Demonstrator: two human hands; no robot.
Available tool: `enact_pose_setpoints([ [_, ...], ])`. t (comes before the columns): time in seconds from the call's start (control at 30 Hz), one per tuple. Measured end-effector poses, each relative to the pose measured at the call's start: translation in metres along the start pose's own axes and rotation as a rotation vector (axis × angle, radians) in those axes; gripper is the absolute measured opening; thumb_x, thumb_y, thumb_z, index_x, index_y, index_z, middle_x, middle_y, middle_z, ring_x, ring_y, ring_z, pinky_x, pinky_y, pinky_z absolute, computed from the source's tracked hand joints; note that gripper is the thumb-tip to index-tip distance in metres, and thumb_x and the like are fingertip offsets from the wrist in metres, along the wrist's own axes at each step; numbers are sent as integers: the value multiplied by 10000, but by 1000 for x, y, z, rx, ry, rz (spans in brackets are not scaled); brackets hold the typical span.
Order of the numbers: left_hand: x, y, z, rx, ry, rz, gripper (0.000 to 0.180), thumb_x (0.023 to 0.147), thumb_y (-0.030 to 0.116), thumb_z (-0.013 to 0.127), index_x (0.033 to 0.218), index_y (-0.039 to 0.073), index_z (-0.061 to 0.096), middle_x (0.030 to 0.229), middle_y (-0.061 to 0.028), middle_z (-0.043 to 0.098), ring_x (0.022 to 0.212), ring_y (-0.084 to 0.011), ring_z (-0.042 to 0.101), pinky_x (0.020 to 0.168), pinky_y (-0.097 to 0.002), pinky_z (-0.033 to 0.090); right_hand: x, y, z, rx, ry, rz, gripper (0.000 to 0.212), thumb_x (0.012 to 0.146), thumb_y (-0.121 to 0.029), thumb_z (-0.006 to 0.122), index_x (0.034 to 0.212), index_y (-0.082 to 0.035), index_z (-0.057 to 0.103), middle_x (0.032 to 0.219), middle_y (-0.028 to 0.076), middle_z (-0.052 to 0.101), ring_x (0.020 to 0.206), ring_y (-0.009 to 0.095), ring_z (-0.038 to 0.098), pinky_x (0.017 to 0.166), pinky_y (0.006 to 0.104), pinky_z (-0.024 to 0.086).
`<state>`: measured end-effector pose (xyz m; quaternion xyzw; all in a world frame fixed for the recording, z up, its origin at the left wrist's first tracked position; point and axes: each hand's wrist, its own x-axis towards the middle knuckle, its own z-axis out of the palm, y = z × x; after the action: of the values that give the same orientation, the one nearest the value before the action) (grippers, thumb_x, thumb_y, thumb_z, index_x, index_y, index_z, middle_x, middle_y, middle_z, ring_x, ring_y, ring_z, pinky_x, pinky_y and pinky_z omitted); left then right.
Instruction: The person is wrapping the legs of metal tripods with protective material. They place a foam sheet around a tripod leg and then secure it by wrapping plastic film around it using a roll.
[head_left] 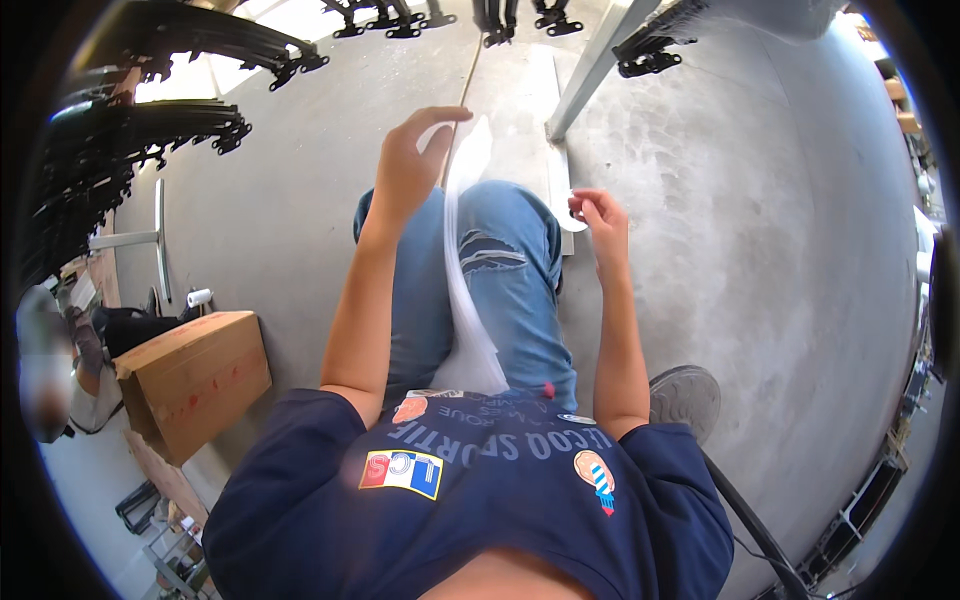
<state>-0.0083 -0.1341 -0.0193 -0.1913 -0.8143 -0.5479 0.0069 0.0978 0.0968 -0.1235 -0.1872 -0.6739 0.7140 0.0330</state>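
Observation:
A stack of thin, whitish translucent plastic sheets or bags lies lengthwise over my lap, its far end standing up above my knees. My left hand is beside that far end, index finger stretched out over it and thumb held apart. Past my right knee, my right hand has its fingers bent together. A small dark bit shows at its fingertips, too small to name. Just beneath these fingertips is the rounded end of a white strip; I cannot tell whether they touch.
Black metal parts with holed end brackets hang in rows at the left and far side. A grey metal post rises ahead. At left stand a cardboard box and a metal stand leg. A person is at the far left.

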Motion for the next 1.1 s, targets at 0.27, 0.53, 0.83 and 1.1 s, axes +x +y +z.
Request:
enact_pose_setpoints([
  [0.27,-41,7,-12,105,7,-105,200,765,-7,485,914,14,617,929,-87,621,919,-171,566,821,-257,403,-13,-73,105,-855,-108,-496,149,718,-149,597,747,-9,641,801,137,576,817,259,511,716,367,373],
  [0.53,-62,-11,-13,539,-119,-74,220,719,106,607,918,20,577,948,-144,592,960,-303,521,840,-359,398,29,-57,146,-1071,-566,-220,168,710,-175,568,786,-49,649,862,141,613,877,282,569,733,396,407],
  [0.83,-68,-19,-12,578,-51,-73,380,675,221,649,987,41,529,956,-118,582,984,-268,508,868,-390,343,22,-62,153,-761,-404,-167,189,620,-110,546,705,35,632,625,178,609,653,253,621,614,322,474],
  [1.1,-80,-25,-27,518,-136,-130,343,665,203,621,973,82,530,1077,-108,525,1097,-270,435,936,-391,299,11,-65,147,-707,-421,-233,202,618,-108,559,724,47,633,674,213,609,678,309,620,641,349,482],
])
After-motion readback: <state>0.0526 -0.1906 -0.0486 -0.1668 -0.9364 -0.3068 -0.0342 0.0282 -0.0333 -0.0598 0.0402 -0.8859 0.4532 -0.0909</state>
